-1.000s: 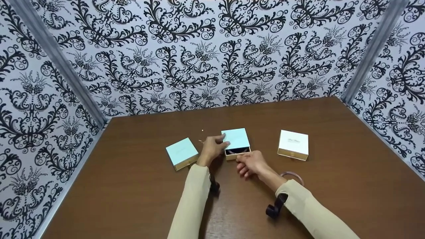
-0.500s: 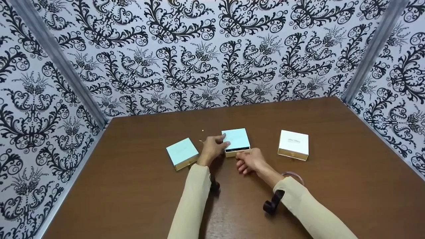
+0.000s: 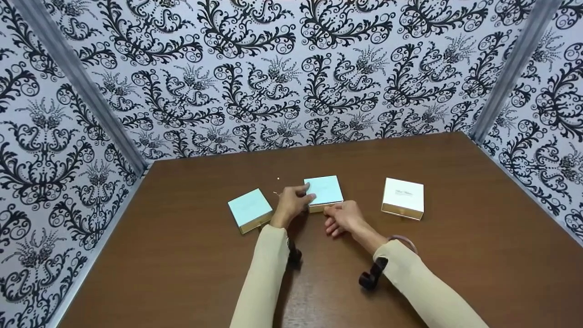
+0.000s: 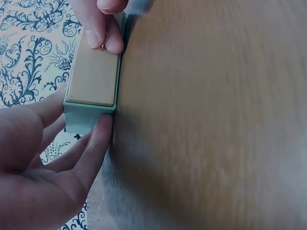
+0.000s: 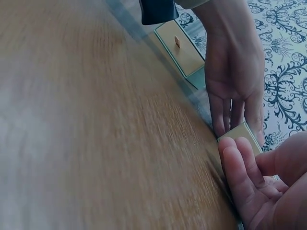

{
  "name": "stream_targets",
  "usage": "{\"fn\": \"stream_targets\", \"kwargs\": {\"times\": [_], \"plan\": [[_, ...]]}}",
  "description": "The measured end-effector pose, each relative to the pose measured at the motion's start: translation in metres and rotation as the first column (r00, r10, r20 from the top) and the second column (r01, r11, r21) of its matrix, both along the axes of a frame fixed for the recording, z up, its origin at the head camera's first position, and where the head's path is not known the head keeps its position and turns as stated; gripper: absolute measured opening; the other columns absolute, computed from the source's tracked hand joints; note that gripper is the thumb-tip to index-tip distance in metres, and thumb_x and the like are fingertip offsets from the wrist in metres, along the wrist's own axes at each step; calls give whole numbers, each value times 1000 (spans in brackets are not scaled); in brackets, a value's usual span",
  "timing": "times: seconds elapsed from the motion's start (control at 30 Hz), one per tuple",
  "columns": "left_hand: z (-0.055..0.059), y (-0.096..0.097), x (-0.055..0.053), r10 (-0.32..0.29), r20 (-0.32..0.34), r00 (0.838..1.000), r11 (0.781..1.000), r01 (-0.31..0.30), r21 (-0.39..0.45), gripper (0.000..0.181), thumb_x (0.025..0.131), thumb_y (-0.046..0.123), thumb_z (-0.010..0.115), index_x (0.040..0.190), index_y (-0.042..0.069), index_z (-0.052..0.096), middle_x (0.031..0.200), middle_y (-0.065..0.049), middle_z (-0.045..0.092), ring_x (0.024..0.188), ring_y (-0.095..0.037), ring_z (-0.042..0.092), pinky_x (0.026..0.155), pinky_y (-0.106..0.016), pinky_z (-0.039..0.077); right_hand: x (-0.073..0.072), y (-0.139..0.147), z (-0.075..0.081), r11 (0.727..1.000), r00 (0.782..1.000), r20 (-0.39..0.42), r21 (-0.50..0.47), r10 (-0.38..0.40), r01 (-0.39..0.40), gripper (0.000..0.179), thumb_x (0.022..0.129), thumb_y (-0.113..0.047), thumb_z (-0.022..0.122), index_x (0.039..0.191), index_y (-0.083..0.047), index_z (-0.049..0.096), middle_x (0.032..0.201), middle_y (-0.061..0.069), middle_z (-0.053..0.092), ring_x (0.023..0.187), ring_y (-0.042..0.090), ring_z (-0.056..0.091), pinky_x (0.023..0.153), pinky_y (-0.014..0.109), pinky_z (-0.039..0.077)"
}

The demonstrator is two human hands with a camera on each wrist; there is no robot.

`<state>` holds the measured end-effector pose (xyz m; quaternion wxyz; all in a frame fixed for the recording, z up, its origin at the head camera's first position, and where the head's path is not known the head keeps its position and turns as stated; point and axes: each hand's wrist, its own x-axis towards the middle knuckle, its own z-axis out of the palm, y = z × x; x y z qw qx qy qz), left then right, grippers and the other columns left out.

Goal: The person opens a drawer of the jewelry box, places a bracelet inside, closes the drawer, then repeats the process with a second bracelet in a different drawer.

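A mint-topped drawer box point(image 3: 324, 190) sits mid-table, its gold-fronted drawer nearly flush with the sleeve. My left hand point(image 3: 291, 203) holds the box by its left side, thumb and fingers against it, as the left wrist view also shows. My right hand point(image 3: 347, 217) pinches the small pull tab point(image 4: 102, 48) on the drawer front point(image 4: 93, 76). In the right wrist view the right hand's fingers partly hide that drawer front point(image 5: 247, 134). Whatever lies in the drawer is hidden.
Another mint drawer box point(image 3: 250, 209) stands angled to the left. A white-topped one point(image 3: 403, 196) is to the right. A mauve bangle point(image 3: 407, 240) lies partly under the right forearm. Near the left hand is a tiny pale object point(image 3: 278, 178). Patterned walls point(image 3: 282, 91) enclose the brown table point(image 3: 196, 264).
The middle box's drawer has slid inward from partly out, with a dark interior and a curved band showing, to nearly closed. My right hand moved forward with it; my left stayed still.
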<state>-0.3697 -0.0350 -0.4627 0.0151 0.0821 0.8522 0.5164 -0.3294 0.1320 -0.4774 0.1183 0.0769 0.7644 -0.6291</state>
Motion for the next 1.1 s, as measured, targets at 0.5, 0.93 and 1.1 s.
{"fn": "stream_targets", "kwargs": {"times": [0.5,0.93,1.1], "plan": [[-2,0,-1,-2,-7,1000,1000,2,12,42,95,16,70,135,5,62,135,-18,63,131,-30,57,106,-42,49,-4,0,-1,1000,1000,-11,22,-11,12,28,102,-16,57,105,8,70,59,3,65,46,11,65,46,26,55],[1,1,1,24,-3,1000,1000,-24,9,42,95,16,69,135,5,62,135,-18,64,128,-28,59,102,-41,51,-5,-2,0,999,1000,-11,22,-22,23,27,102,-17,58,108,7,70,59,3,65,46,11,64,46,26,55],[0,3,1,27,-6,1000,1000,-27,0,42,96,16,69,136,6,62,133,-17,66,124,-27,63,99,-39,53,-4,-1,0,1000,1000,11,10,-26,26,28,102,-18,57,107,7,70,59,4,65,47,12,65,47,27,56]]}}
